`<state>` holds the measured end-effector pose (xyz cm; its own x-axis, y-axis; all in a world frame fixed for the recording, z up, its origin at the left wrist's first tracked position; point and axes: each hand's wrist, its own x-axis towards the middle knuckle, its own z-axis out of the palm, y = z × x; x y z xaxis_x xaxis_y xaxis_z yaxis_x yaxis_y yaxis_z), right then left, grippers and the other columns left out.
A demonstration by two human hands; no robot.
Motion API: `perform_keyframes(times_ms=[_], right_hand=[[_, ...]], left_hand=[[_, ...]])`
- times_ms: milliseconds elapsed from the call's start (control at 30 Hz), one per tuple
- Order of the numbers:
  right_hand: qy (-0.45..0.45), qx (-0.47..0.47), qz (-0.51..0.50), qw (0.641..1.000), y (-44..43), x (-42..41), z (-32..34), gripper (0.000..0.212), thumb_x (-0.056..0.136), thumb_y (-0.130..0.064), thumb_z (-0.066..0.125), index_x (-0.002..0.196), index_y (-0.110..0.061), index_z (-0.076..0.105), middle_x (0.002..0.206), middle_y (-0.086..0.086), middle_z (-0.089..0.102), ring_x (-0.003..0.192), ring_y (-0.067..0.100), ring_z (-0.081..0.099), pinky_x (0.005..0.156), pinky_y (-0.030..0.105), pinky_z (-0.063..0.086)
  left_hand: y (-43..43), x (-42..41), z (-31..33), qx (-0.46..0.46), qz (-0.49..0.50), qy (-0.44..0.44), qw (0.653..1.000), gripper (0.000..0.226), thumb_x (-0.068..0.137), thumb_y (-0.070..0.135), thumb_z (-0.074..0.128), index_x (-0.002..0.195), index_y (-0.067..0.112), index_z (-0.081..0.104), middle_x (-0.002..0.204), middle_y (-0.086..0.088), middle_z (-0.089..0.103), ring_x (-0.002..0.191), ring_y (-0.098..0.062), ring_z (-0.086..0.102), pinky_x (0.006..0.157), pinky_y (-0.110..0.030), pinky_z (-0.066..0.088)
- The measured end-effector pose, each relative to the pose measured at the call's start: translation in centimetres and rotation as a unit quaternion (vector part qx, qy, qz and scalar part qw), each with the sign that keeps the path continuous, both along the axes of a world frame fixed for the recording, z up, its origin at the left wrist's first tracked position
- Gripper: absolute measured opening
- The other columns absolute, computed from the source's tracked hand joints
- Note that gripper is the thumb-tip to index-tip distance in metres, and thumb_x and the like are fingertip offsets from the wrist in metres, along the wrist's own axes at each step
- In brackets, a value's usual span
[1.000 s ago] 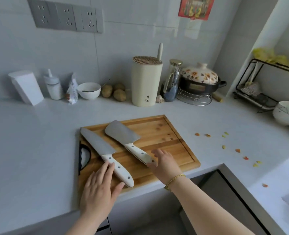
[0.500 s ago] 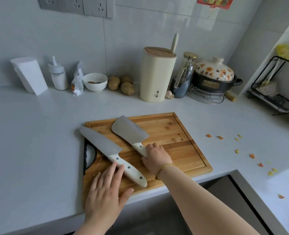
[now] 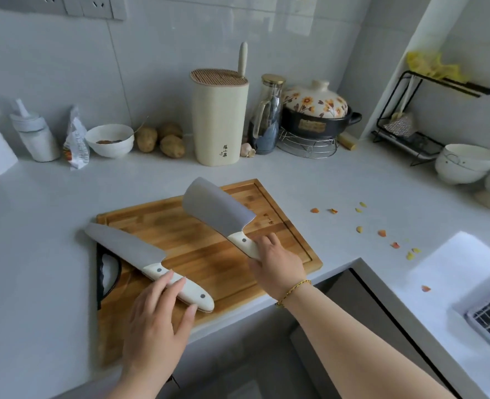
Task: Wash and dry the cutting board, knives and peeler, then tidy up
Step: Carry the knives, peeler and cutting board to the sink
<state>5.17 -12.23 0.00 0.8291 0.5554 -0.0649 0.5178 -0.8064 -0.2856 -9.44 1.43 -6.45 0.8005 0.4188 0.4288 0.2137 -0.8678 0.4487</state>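
Cream cleaver handle (image 3: 239, 240), Chinese-lettered knife block (image 3: 219, 119)

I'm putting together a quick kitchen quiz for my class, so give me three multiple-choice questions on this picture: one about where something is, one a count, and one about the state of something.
1. Where does the chef's knife lie?
A. On the left part of the cutting board
B. On the bare counter
C. In the wire rack

2. How many potatoes sit beside the white bowl?
A. One
B. Three
C. Five

3. What state is the cleaver in?
A. Lying flat on the board
B. Held above the board by the right hand
C. Stuck upright in a holder

Answers: 1 A, its handle and most of its blade rest on the board's left side. 2 B, three show just right of the bowl. 3 B, the right hand grips its handle and the blade is raised.
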Motion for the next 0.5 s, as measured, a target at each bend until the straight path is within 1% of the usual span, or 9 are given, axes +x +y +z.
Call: perform_keyframes(times_ms=[67, 100, 167, 233, 300, 333, 400, 433, 500], right_hand=[[-0.007, 0.028, -0.037, 0.999, -2.8, 0.2, 0.5, 0.036, 0.095, -0.03, 0.04, 0.128, -0.018, 0.04, 0.125, -0.003, 0.042, 0.1, 0.023, 0.057, 0.061, 0.023, 0.036], [-0.009, 0.04, -0.055, 0.998, -4.3, 0.2, 0.7, 0.036, 0.094, -0.03, 0.041, 0.128, -0.02, 0.041, 0.125, -0.004, 0.042, 0.099, 0.023, 0.057, 0.064, 0.024, 0.039], [-0.009, 0.055, -0.087, 0.995, -7.6, 0.0, 1.3, 0.035, 0.094, -0.031, 0.043, 0.128, -0.021, 0.042, 0.124, -0.004, 0.043, 0.096, 0.024, 0.058, 0.073, 0.028, 0.043], [-0.016, 0.061, -0.117, 0.991, -11.5, -0.3, 1.7, 0.035, 0.093, -0.032, 0.044, 0.126, -0.021, 0.043, 0.124, -0.006, 0.043, 0.095, 0.024, 0.059, 0.075, 0.028, 0.043], [-0.028, 0.063, -0.146, 0.987, -16.0, -0.6, 2.1, 0.035, 0.093, -0.034, 0.044, 0.126, -0.021, 0.043, 0.125, -0.007, 0.043, 0.098, 0.023, 0.057, 0.073, 0.027, 0.04], [-0.036, 0.06, -0.159, 0.985, -18.4, -0.8, 2.3, 0.036, 0.093, -0.037, 0.042, 0.126, -0.022, 0.043, 0.125, -0.008, 0.043, 0.098, 0.023, 0.057, 0.071, 0.027, 0.038], [-0.045, 0.051, -0.188, 0.98, -23.4, -1.4, 2.4, 0.04, 0.091, -0.041, 0.038, 0.126, -0.022, 0.043, 0.125, -0.008, 0.043, 0.098, 0.022, 0.057, 0.066, 0.025, 0.033], [-0.045, 0.05, -0.204, 0.977, -25.9, -1.7, 2.5, 0.039, 0.092, -0.039, 0.04, 0.126, -0.022, 0.043, 0.124, -0.008, 0.043, 0.096, 0.022, 0.058, 0.066, 0.026, 0.034], [-0.038, 0.051, -0.234, 0.97, -31.1, -2.3, 2.7, 0.036, 0.094, -0.035, 0.044, 0.127, -0.022, 0.042, 0.124, -0.007, 0.043, 0.094, 0.022, 0.058, 0.071, 0.028, 0.042]], left_hand=[[-1.4, 1.0, 0.6, 0.001, -0.021, -0.033, 0.999, 0.049, 0.087, 0.045, 0.037, 0.097, 0.008, 0.068, 0.112, -0.011, 0.063, 0.101, -0.018, 0.045, 0.081, -0.037, 0.049], [-2.2, 1.6, 1.0, 0.002, -0.035, -0.044, 0.998, 0.045, 0.082, 0.038, 0.041, 0.096, 0.006, 0.069, 0.11, -0.013, 0.065, 0.101, -0.018, 0.045, 0.083, -0.034, 0.048], [-4.2, 3.0, 1.7, 0.002, -0.075, -0.06, 0.995, 0.043, 0.078, 0.032, 0.042, 0.094, 0.004, 0.07, 0.106, -0.014, 0.067, 0.1, -0.017, 0.046, 0.085, -0.029, 0.039], [-7.0, 4.4, 2.0, 0.008, -0.121, -0.075, 0.99, 0.042, 0.083, 0.032, 0.041, 0.092, 0.003, 0.07, 0.102, -0.013, 0.068, 0.101, -0.017, 0.047, 0.086, -0.027, 0.038], [-10.7, 5.8, 2.4, 0.011, -0.168, -0.077, 0.983, 0.05, 0.092, 0.038, 0.033, 0.09, 0.006, 0.071, 0.099, -0.01, 0.069, 0.1, -0.014, 0.048, 0.086, -0.022, 0.042], [-12.7, 6.5, 2.4, 0.01, -0.188, -0.078, 0.979, 0.05, 0.092, 0.038, 0.033, 0.088, 0.007, 0.072, 0.097, -0.008, 0.07, 0.099, -0.013, 0.048, 0.087, -0.023, 0.04], [-17.0, 7.8, 2.4, 0.011, -0.223, -0.077, 0.972, 0.04, 0.081, 0.031, 0.04, 0.085, 0.008, 0.072, 0.094, -0.007, 0.071, 0.098, -0.012, 0.047, 0.09, -0.027, 0.034], [-19.3, 8.5, 2.4, 0.012, -0.244, -0.076, 0.967, 0.038, 0.078, 0.03, 0.041, 0.085, 0.009, 0.073, 0.093, -0.006, 0.071, 0.097, -0.011, 0.047, 0.09, -0.026, 0.034], [-24.1, 9.7, 2.5, 0.017, -0.288, -0.075, 0.955, 0.034, 0.076, 0.029, 0.044, 0.084, 0.012, 0.073, 0.092, -0.003, 0.071, 0.098, -0.011, 0.052, 0.086, -0.021, 0.045]])
